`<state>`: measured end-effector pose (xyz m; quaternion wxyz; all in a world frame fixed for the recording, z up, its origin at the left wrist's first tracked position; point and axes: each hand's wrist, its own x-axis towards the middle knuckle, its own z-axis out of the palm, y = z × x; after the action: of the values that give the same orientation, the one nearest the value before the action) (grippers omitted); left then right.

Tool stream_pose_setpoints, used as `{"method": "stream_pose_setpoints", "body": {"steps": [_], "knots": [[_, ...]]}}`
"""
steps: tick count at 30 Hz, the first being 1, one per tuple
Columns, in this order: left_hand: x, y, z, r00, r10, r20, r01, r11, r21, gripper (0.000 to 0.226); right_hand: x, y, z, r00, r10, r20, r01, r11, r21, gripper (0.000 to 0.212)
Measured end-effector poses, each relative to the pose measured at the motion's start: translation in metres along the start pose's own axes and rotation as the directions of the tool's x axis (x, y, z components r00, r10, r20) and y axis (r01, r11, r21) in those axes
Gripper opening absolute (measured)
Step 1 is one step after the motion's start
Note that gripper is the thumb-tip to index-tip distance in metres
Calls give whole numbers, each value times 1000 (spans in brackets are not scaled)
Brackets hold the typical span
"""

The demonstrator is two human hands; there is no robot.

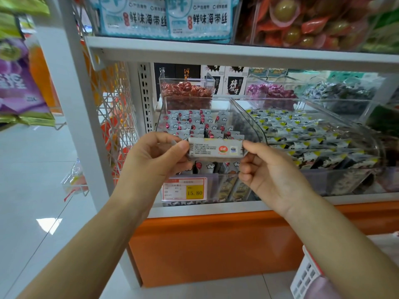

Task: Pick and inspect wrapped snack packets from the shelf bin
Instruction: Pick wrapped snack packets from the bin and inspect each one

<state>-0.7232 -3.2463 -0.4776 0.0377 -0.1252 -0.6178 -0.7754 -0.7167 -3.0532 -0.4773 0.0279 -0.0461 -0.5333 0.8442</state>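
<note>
- Snack packets [194,124] crowd the clear bin [244,119]; a dropped one could get lost among them.
- Left hand [155,156] and right hand [269,169] each pinch one end.
- Held packet [216,149], in front of the bin, may slip from so light a pinch.

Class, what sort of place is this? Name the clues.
Probably a shop's snack aisle: clear shelf bins of wrapped packets, a price tag reading 15.80, and hanging snack bags.
</note>
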Motion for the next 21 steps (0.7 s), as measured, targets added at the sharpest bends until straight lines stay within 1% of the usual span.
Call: {"method": "stream_pose_setpoints", "body": {"steps": [4,9,12,17,21], "knots": [[-1,1,1,1000,3,3,-3,999,32,27,3,2,-3,999,-19,-29,18,1000,-25,15],[0,-1,0,1000,-16,9,16,999,34,13,5,3,-6,998,-40,-52,39,999,-22,17],[0,-1,0,1000,-23,-11,23,999,-26,9,4,4,-5,998,-38,-52,39,999,15,19],[1,0,-1,995,-82,-56,75,991,-114,17,1,3,-1,999,-41,-8,42,997,68,17],[1,2,-2,989,-125,-77,112,982,-151,19,0,2,1,999,-33,18,31,992,121,17]]}}
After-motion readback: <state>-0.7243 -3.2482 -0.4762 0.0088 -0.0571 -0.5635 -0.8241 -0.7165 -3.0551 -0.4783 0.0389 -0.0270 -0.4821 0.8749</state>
